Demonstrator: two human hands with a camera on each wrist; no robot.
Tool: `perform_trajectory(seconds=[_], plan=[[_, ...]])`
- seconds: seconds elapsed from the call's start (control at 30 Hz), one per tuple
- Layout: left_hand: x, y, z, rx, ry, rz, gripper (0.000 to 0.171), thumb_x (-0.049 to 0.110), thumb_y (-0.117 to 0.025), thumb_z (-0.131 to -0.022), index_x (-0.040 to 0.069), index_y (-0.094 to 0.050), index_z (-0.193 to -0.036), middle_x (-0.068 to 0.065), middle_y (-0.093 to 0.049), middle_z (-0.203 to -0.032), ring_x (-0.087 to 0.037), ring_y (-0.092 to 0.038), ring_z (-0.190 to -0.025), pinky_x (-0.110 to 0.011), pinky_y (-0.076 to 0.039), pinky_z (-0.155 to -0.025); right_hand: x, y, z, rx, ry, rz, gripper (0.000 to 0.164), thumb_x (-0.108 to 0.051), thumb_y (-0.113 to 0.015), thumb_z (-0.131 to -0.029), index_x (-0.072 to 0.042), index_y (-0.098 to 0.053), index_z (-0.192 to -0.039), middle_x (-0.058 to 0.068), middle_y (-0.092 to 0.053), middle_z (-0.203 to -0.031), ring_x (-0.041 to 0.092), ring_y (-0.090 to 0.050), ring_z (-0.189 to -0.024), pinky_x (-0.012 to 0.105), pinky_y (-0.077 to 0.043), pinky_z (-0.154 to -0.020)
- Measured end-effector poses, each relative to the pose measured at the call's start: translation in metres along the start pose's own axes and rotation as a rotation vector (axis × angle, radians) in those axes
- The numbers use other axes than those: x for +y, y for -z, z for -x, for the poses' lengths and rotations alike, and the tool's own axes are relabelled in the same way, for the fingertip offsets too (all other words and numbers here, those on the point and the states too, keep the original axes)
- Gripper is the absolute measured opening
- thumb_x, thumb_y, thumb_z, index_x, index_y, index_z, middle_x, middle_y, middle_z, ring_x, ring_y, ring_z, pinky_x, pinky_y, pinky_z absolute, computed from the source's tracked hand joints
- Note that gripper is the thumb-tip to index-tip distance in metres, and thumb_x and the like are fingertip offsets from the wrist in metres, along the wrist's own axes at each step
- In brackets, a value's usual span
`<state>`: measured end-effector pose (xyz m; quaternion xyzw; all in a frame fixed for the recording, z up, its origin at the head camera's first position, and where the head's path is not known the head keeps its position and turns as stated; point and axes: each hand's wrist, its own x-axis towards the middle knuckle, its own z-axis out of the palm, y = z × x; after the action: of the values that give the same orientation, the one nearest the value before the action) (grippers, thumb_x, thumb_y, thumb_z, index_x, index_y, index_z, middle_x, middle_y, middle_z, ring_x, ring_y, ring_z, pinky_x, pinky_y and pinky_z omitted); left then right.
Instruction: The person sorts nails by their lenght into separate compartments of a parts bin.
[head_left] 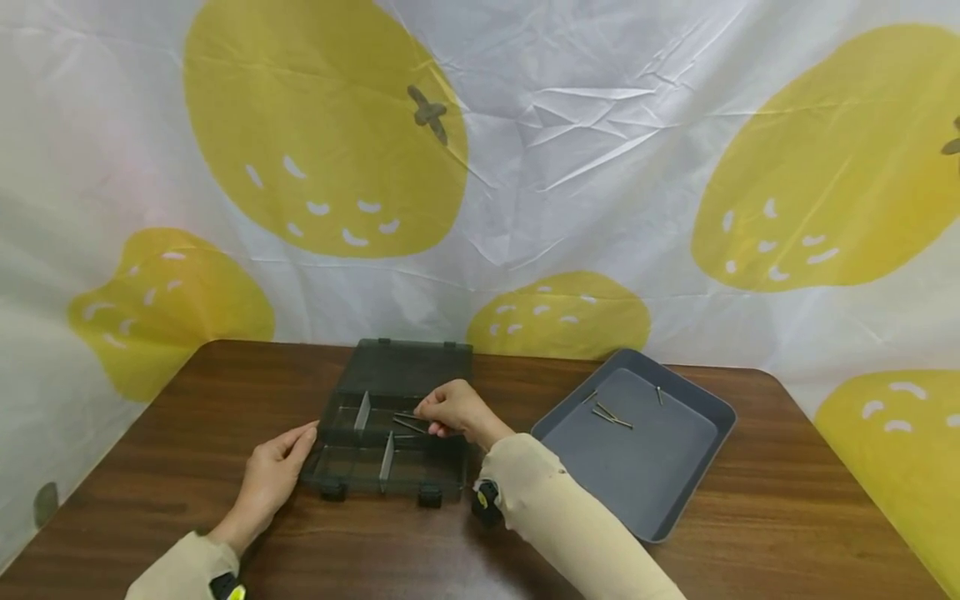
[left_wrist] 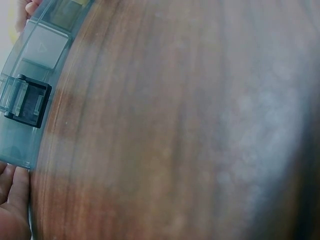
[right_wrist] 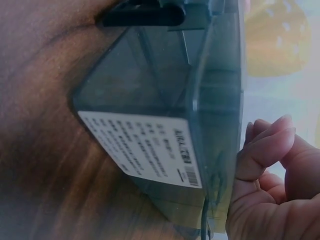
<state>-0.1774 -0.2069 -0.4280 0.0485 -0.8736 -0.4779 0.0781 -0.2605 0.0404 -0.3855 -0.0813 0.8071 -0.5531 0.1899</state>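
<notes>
A dark translucent organizer box (head_left: 345,462) lies on the table with its lid (head_left: 408,367) raised at the back. Grey dividers (head_left: 387,458) split its inside into compartments. My right hand (head_left: 456,410) is over the back right compartment, thumb and fingers pinching thin metal screws (head_left: 408,416) that stick out to the left. In the right wrist view, the curled fingers (right_wrist: 265,150) are beside the box's rim, and the screws are hidden. With extended fingers, my left hand (head_left: 273,471) touches the box's left side; its fingertips (left_wrist: 19,187) meet the box's edge in the left wrist view.
A grey tray (head_left: 660,500) stands to the right, holding several loose screws (head_left: 613,418). Black latches (head_left: 430,496) jut from the box's front edge. Behind the wooden table (head_left: 780,500) hangs a white cloth (head_left: 570,192) with yellow fruit prints. A white label (right_wrist: 150,147) is on the box's side.
</notes>
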Motion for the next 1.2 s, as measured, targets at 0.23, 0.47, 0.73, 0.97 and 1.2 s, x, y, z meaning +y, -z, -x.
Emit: perform_trajectory(seconds=[0.23, 0.47, 0.73, 0.97, 1.2], plan=[[-0.001, 0.000, 0.001, -0.008, 0.006, -0.003, 0.048, 0.035, -0.043, -0.100, 0.000, -0.053, -0.132, -0.017, -0.052, -0.134, -0.033, -0.045, -0.127, -0.048, -0.040, -0.103, 0.003, 0.006, 0.005, 0.021, -0.012, -0.150, 0.022, -0.006, -0.059, -0.091, 0.011, -0.065, -0.104, -0.003, -0.053, -0.054, 0.000, -0.047, -0.043, 0.012, -0.040, -0.041], [-0.002, -0.001, 0.002, -0.002, 0.000, -0.006, 0.048, 0.035, -0.043, -0.100, 0.000, -0.054, -0.132, -0.017, -0.053, -0.133, -0.032, -0.046, -0.126, -0.047, -0.040, -0.102, 0.008, 0.022, 0.017, 0.067, 0.003, -0.250, 0.023, -0.006, -0.057, -0.092, 0.011, -0.062, -0.107, -0.003, -0.051, -0.059, 0.001, -0.047, -0.045, 0.013, -0.041, -0.043], [0.000, -0.001, 0.001, 0.006, -0.008, -0.011, 0.048, 0.035, -0.043, -0.100, 0.000, -0.054, -0.131, -0.017, -0.054, -0.132, -0.033, -0.047, -0.125, -0.047, -0.041, -0.102, 0.016, 0.065, 0.036, 0.177, -0.013, -0.355, 0.018, -0.005, -0.058, -0.092, 0.010, -0.060, -0.103, 0.002, -0.055, -0.082, 0.001, -0.048, -0.046, 0.012, -0.042, -0.044], [-0.001, 0.000, 0.001, 0.004, -0.012, -0.013, 0.048, 0.035, -0.043, -0.100, 0.000, -0.053, -0.132, -0.017, -0.053, -0.132, -0.032, -0.047, -0.125, -0.047, -0.041, -0.101, 0.030, 0.117, 0.056, 0.268, -0.060, -0.364, 0.019, -0.009, -0.059, -0.092, 0.006, -0.058, -0.103, -0.006, -0.053, -0.060, -0.002, -0.049, -0.042, 0.010, -0.042, -0.040], [-0.001, -0.001, 0.000, 0.005, -0.005, -0.011, 0.048, 0.035, -0.043, -0.100, 0.000, -0.054, -0.131, -0.017, -0.053, -0.132, -0.032, -0.048, -0.125, -0.046, -0.041, -0.101, 0.051, 0.167, 0.077, 0.331, -0.079, -0.330, 0.025, -0.011, -0.056, -0.094, 0.007, -0.056, -0.111, -0.007, -0.054, -0.060, -0.002, -0.051, -0.045, 0.011, -0.044, -0.043]])
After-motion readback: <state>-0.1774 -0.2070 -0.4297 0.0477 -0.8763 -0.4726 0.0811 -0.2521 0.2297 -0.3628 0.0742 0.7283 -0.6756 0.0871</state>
